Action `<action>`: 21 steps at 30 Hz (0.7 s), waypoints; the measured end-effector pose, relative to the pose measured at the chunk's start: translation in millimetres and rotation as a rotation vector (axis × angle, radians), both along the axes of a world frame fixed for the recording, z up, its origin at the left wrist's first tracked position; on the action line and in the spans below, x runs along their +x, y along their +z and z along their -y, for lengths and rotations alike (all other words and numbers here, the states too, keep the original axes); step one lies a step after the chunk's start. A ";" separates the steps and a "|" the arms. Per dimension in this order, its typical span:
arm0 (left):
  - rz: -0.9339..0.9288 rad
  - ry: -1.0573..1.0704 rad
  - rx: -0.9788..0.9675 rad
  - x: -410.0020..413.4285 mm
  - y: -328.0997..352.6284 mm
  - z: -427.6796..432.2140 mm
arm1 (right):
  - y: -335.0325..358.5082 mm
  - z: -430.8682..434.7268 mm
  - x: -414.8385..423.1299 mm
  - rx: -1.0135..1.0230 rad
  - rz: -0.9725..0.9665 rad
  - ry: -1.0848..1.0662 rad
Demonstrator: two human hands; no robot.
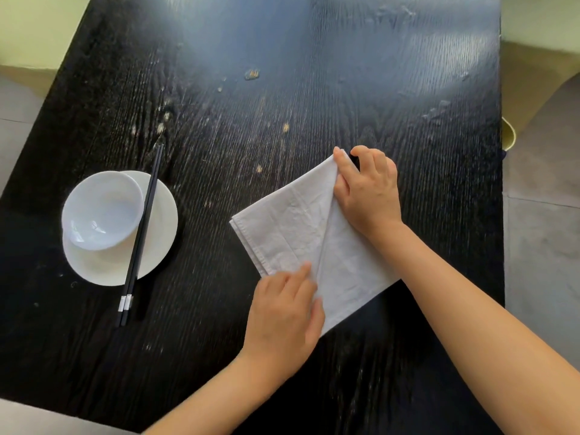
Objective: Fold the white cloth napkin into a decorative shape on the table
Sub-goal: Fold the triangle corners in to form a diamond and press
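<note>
My right grip [367, 193] pinches the napkin [282, 227] flap, left grip [282, 312] presses it open-fingered; first folds made, shape unfinished

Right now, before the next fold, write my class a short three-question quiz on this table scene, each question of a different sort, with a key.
1. True or false: the white bowl sits on the white plate.
2. Where does the right hand hold the white cloth napkin? A) far corner B) stitched left edge C) nowhere
3. Fill in: the black chopsticks lie partly across the ____.
Key: 1 true; 2 A; 3 plate.
</note>
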State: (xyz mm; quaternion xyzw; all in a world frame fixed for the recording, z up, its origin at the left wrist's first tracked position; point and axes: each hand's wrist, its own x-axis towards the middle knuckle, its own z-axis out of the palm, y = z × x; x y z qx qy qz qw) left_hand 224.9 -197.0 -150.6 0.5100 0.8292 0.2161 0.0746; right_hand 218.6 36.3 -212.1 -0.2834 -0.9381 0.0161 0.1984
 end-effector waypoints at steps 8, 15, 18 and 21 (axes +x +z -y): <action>-0.153 0.084 -0.205 -63.4 -49.0 -95.8 | 1.1 1.4 0.3 -0.014 0.062 0.004; -0.211 0.043 -0.205 -55.7 -59.1 -83.7 | 7.8 4.6 0.2 -0.108 0.040 -0.045; -0.200 0.037 -0.189 -56.4 -59.4 -82.9 | 8.8 5.6 -0.8 -0.105 0.041 -0.047; -0.169 0.033 -0.168 -45.0 -58.4 -75.1 | 8.3 6.0 -1.2 -0.097 0.038 -0.042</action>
